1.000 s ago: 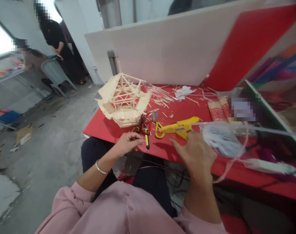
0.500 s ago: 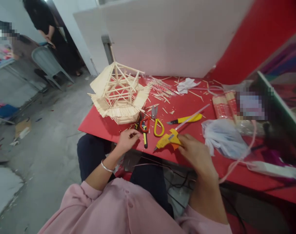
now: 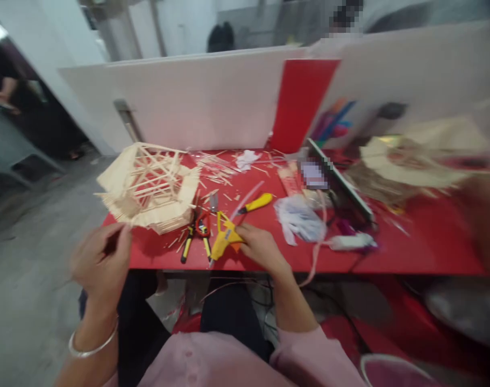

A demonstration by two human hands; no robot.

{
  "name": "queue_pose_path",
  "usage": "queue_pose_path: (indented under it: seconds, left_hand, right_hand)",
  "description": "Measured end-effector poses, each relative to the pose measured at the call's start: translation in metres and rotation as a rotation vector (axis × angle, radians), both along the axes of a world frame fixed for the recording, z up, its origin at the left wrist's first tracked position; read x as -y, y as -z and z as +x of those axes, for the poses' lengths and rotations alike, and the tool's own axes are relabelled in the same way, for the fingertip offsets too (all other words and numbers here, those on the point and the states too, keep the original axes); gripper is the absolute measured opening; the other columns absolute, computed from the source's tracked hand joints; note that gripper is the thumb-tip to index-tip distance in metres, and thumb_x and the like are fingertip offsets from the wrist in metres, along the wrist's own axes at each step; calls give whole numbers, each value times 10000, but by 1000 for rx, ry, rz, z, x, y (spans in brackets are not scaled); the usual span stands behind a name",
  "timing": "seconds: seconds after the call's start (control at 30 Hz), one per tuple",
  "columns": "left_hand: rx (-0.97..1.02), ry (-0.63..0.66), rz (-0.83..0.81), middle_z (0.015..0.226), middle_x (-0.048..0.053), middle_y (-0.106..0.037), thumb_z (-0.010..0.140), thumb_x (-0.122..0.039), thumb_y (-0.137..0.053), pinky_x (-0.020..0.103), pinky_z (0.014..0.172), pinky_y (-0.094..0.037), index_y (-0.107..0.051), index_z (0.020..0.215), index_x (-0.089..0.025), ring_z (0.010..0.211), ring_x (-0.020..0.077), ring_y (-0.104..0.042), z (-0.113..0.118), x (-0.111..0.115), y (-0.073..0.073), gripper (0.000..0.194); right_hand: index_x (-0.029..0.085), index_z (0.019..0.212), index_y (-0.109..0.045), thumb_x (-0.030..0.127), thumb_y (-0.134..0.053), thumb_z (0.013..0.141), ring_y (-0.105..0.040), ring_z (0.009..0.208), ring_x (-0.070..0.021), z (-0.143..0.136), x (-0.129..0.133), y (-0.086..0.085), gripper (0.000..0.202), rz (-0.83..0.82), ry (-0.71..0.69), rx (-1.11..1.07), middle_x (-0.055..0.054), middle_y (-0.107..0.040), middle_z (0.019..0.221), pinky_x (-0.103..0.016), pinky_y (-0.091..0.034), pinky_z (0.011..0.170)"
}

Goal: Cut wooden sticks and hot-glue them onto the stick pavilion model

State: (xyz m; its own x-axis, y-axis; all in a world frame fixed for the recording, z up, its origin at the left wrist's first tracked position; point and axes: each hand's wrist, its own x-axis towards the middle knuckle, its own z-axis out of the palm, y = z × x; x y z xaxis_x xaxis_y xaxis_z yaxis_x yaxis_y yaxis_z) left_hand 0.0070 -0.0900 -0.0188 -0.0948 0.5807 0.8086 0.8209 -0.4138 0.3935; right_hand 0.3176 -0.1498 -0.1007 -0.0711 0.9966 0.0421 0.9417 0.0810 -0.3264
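My right hand grips a yellow glue gun at the front edge of the red table, nozzle pointing down toward the edge. My left hand is raised off the table's left corner with its fingers pinched on what looks like a thin stick; the view is blurred. Just beyond that hand stands a house-like model of wooden sticks. Red-handled cutters and a yellow utility knife lie between the model and the glue gun.
Loose sticks litter the table behind the tools. A crumpled white bag and a white plug lie to the right. A second stick model sits at the far right. White boards wall the back. A person stands far left.
My left hand has lifted from the table and swung left with its fingers pinched. My right hand keeps the glue gun near the front edge. The camera has turned right, showing the second model.
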Motion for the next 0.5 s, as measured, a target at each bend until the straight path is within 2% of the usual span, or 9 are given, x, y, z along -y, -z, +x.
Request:
queue_pose_path:
  seconds: [0.1, 0.2, 0.33, 0.5]
  left_hand:
    - [-16, 69, 48, 680, 4, -670, 799, -256, -734, 284, 596, -428, -752, 846, -205, 584, 141, -562, -1, -8, 2, 72]
    - [-20, 146, 12, 759, 20, -700, 823, -242, -709, 279, 617, -448, -741, 889, -197, 629, 140, -589, 1, -4, 7, 86]
    - [-17, 134, -35, 784, 27, -705, 846, -270, -678, 291, 645, -470, -739, 934, -217, 646, 153, -594, -3, 0, 11, 119]
    - [15, 136, -22, 736, 17, -690, 846, -284, -678, 309, 658, -476, -739, 905, -221, 620, 153, -579, -14, -7, 11, 106]
  right_hand:
    - [227, 1018, -644, 138, -495, 837, -630, 898, -171, -12, -6, -11, 250, 9, 1, 12, -38, -677, 1038, -258, -364, 691]
    - [226, 998, -639, 155, -488, 851, -623, 910, -176, -25, -7, -19, 222, 33, -17, 0, -32, -669, 1042, -267, -335, 670]
    - [223, 1018, -636, 158, -497, 849, -615, 923, -181, -37, -6, -23, 229, 40, -23, -7, -39, -664, 1056, -267, -330, 673]
    - [217, 1034, -641, 133, -489, 842, -606, 949, -177, -44, -4, -25, 260, 49, 5, -4, -44, -673, 1061, -258, -343, 697]
